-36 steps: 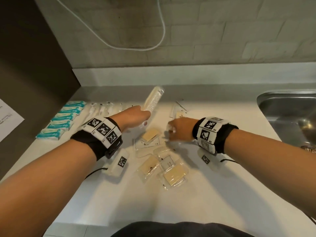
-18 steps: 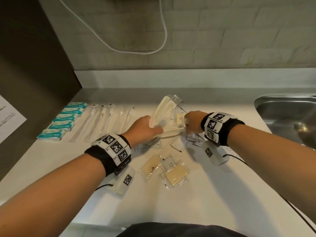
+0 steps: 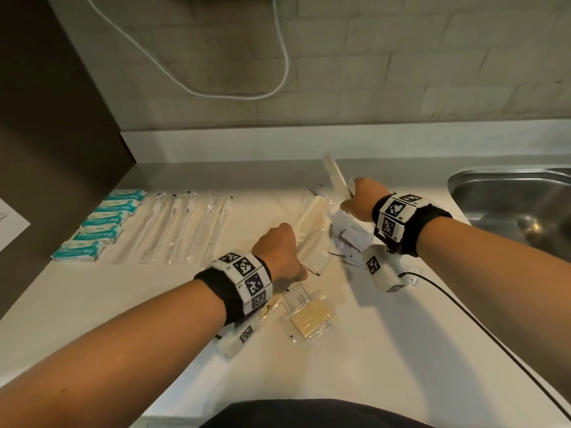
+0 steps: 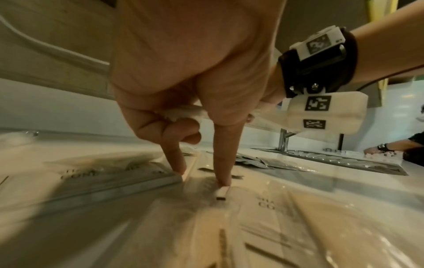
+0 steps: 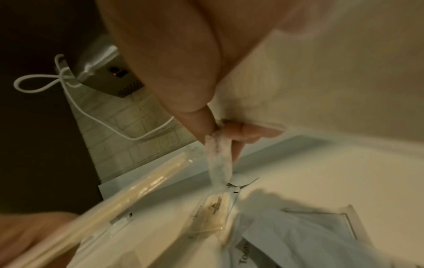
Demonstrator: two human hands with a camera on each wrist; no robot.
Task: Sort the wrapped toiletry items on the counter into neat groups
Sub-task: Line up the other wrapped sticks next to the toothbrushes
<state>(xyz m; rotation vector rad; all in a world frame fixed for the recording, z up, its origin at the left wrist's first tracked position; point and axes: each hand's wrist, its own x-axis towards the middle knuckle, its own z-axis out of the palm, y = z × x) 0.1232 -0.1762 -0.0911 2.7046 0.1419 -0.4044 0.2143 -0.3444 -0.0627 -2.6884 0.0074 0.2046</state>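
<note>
My right hand (image 3: 355,197) pinches the end of a long clear-wrapped item (image 3: 335,176) between thumb and fingers (image 5: 204,125) and holds it tilted above the back of the counter; its wrapper end (image 5: 219,161) shows in the right wrist view. My left hand (image 3: 279,253) is low at the near end of a wrapped beige comb (image 3: 312,230) lying on the counter. Two straight fingertips (image 4: 223,181) press on flat clear packets (image 4: 114,179), the other fingers are curled. White sachets (image 3: 349,239) lie under the right wrist. Yellow soap-like packets (image 3: 309,319) lie nearer me.
Teal packs (image 3: 102,223) stand in a column at the far left, beside a row of wrapped toothbrushes (image 3: 185,227). A steel sink (image 3: 509,205) is set in the counter at right. A white cable (image 3: 278,57) hangs on the tiled wall. Another person's hand (image 4: 376,148) shows far right.
The right hand has lifted a long wrapped item up and toward the back wall. The left hand has left the comb lying on the counter and come back to its near end.
</note>
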